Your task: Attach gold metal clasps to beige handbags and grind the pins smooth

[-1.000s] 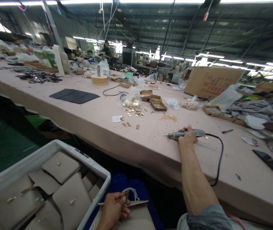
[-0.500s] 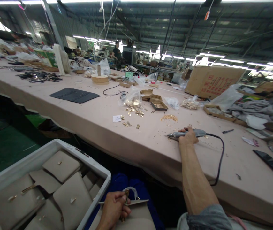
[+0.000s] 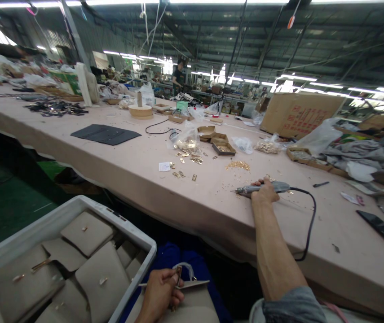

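My right hand [image 3: 265, 193] is wrapped round a grey electric screwdriver [image 3: 281, 186], which lies almost level at the table's near side with its tip pointing left. Just left of that tip, tiny gold screws are scattered, and a pile of small gold pieces [image 3: 238, 165] sits behind them. Low in the view, my left hand [image 3: 162, 289] pinches a small gold metal plate [image 3: 178, 274] against the flap of a beige bag [image 3: 195, 305] on my lap. The fingers partly hide the plate.
A white crate [image 3: 151, 246] with several beige bags stands at left. On the table [image 3: 138, 170] are gold plates [image 3: 181, 173], a plastic bag of hardware [image 3: 188, 141], small open boxes [image 3: 223, 148], a black sheet [image 3: 106, 133] and a phone [image 3: 383, 231]. The screwdriver's black cord [image 3: 314, 215] loops over the table's edge.
A distant person has moved to the right in the background. Both my hands, the screwdriver and the bag stay practically where they were.
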Action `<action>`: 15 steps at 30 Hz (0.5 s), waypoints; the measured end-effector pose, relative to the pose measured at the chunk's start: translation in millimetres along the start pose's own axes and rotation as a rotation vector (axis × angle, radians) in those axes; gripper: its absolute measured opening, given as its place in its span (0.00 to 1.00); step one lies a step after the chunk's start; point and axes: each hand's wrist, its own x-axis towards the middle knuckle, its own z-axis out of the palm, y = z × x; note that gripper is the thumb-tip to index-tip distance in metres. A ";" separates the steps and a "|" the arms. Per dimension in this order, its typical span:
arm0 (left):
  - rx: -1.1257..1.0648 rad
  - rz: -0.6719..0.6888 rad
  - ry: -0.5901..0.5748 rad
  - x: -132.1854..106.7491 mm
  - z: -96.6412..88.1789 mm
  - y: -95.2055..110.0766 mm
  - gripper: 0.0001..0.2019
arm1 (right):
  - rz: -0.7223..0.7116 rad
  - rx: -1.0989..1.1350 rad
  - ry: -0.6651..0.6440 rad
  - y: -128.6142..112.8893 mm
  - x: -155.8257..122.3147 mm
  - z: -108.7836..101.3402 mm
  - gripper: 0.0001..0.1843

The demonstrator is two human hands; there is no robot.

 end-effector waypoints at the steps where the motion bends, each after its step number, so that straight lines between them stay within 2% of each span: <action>1: -0.002 0.001 -0.003 -0.9 0.1 1.1 0.22 | 0.000 -0.002 0.001 -0.2 -0.3 0.2 0.12; 5: -0.002 -0.010 0.005 -5.8 1.5 7.2 0.23 | -0.003 -0.013 0.004 -1.0 -1.9 0.3 0.13; 15: -0.028 -0.010 -0.024 -18.7 2.4 25.6 0.19 | 0.034 -0.006 -0.016 -4.7 2.2 -1.4 0.14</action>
